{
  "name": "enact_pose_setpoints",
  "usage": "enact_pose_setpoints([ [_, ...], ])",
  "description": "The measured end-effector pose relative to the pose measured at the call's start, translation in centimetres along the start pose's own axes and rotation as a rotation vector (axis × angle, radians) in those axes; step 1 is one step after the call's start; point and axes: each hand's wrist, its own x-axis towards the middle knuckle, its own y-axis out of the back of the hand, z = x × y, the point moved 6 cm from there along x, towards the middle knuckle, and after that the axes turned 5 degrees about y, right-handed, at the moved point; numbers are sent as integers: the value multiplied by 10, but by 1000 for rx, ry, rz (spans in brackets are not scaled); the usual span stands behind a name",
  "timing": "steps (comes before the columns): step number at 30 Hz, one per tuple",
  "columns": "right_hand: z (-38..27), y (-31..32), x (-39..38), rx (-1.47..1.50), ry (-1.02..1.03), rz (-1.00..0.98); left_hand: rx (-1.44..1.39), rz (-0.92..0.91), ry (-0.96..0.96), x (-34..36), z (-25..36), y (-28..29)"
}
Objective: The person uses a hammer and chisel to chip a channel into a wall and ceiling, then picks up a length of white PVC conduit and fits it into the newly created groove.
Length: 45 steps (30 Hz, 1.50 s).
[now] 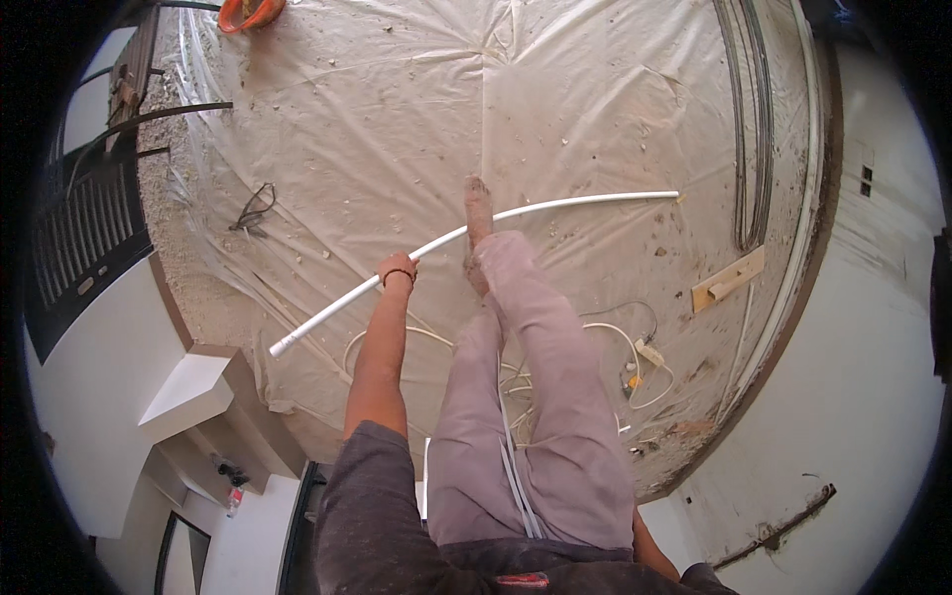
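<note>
A long white plastic pipe [555,205] lies in a slant low over the sheeted floor, its near end at the left and its far end toward the right. My left hand [399,268], with a dark bracelet at the wrist, is closed round the pipe left of its middle. One bare foot [478,203] crosses in front of the pipe and hides a short stretch of it; whether it presses on the pipe I cannot tell. Of my right arm [650,543] only a piece shows beside my hip at the lower edge; the hand itself is out of sight.
Dusty plastic sheeting [397,119] covers the floor. A loose wire tangle [253,210] lies left, an orange container [248,14] far left. Along the right wall are long dark strips [754,129] and a wooden float [729,281]. A cable with a socket block [650,353] winds near my legs.
</note>
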Motion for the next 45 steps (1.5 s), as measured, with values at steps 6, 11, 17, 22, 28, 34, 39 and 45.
enact_pose_setpoints([
  [6, -12, 14, 12, 278, -127, -148, -47, -30, 55, 73, -9, -14],
  [11, 57, 38, 1, -160, -74, 108, -10, -84, 131, 58, 7, -50],
  [17, -40, 22, 55, -187, 50, -26, -91, 53, 137, 21, 4, 40],
  [22, -222, 2, 116, -15, 373, -31, -278, 208, 129, -36, -58, 89],
  [28, -386, -15, 223, -203, 715, 136, -386, 289, -4, -23, -36, 81],
  [34, -462, -32, 294, -232, 706, 40, -328, 314, -240, 72, 154, 124],
  [39, -391, -13, 331, -215, 580, -16, -39, 864, -377, 91, 288, 138],
  [45, -330, 2, 397, -211, 526, 68, -498, -233, 233, 131, 285, -64],
])
